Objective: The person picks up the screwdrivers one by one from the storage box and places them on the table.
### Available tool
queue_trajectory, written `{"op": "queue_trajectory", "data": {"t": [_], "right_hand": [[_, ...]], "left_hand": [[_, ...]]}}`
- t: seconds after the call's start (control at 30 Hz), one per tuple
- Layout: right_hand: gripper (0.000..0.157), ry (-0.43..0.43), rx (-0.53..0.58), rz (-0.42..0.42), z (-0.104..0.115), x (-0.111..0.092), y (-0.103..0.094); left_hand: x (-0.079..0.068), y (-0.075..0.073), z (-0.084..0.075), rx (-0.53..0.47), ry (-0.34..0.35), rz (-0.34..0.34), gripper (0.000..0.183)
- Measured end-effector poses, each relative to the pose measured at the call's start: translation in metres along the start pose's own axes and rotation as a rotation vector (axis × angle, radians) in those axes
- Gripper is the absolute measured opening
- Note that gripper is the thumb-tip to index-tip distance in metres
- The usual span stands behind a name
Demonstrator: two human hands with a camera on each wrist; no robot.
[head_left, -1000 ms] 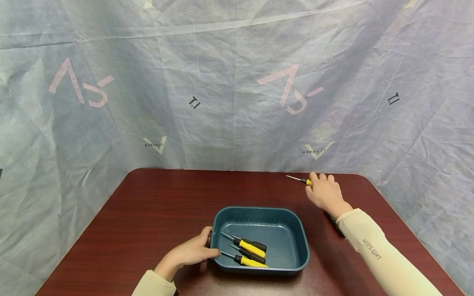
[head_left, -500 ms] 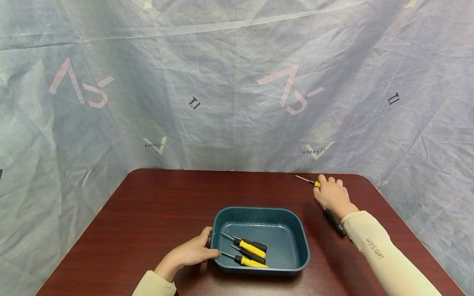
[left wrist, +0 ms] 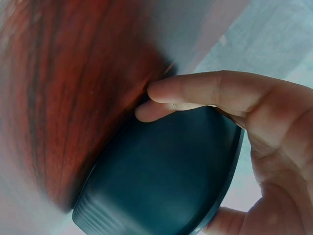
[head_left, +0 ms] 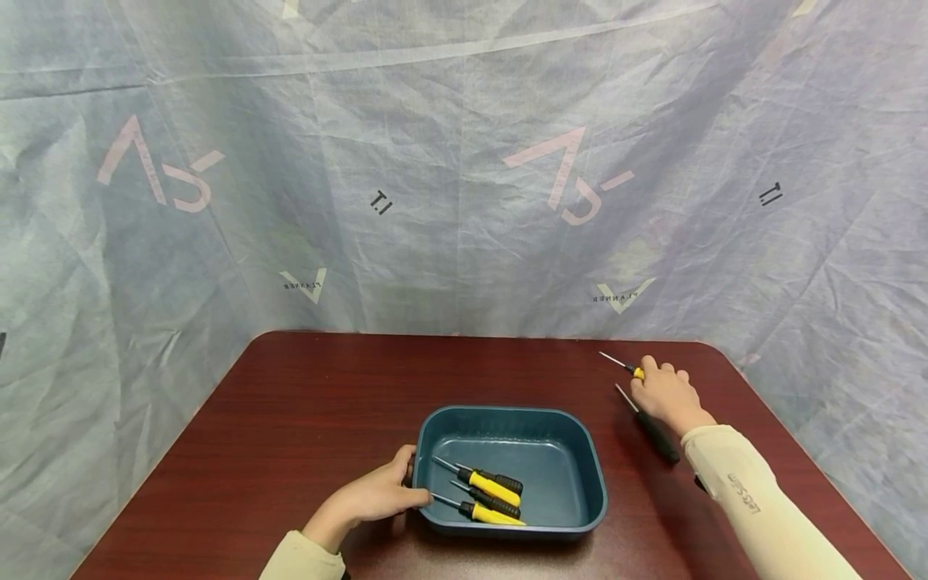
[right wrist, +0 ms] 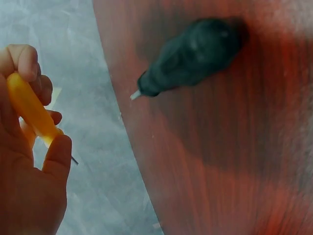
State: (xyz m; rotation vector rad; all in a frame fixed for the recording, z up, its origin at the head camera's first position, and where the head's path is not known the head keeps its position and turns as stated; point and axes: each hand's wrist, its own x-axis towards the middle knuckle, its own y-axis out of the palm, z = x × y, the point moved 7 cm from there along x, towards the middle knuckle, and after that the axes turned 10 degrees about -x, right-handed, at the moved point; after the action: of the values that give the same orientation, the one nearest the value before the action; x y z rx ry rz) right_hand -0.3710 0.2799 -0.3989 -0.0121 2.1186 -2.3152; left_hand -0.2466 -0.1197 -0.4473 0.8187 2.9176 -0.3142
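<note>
My left hand [head_left: 373,490] grips the left wall of a dark teal rectangular tray [head_left: 558,475], thumb at the rim and fingers against its outer side in the left wrist view. Inside the tray's left half lie several screwdrivers, some with a yellow handle [head_left: 495,488] and some with a black handle [head_left: 494,503]. Over at the right, my right hand [head_left: 667,396] holds a yellow screwdriver [right wrist: 30,105], its shaft pointing up and left in the head view. A black screwdriver [head_left: 658,439] lies on the table just below that hand, handle towards me.
The dark red wooden table [head_left: 326,411] has its far edge against a hanging grey sheet [head_left: 449,161] with printed letters. More of this sheet hangs along both sides.
My right hand has moved right and a little nearer with the yellow screwdriver, uncovering the black screwdriver on the table. The left hand and tray have stayed in place.
</note>
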Motion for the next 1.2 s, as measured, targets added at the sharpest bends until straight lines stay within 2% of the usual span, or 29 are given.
{"op": "queue_trajectory", "data": {"t": [0.6,1.2], "right_hand": [[0.04,0.043,0.042,0.076,-0.028,-0.009,0.023],[0.041,0.07,0.062,0.152,-0.043,-0.011,0.045]], "left_hand": [[-0.001,0.001,-0.003,0.015,0.01,-0.007,0.065],[-0.001,0.0,-0.002,0.029,-0.002,-0.004,0.067]]}}
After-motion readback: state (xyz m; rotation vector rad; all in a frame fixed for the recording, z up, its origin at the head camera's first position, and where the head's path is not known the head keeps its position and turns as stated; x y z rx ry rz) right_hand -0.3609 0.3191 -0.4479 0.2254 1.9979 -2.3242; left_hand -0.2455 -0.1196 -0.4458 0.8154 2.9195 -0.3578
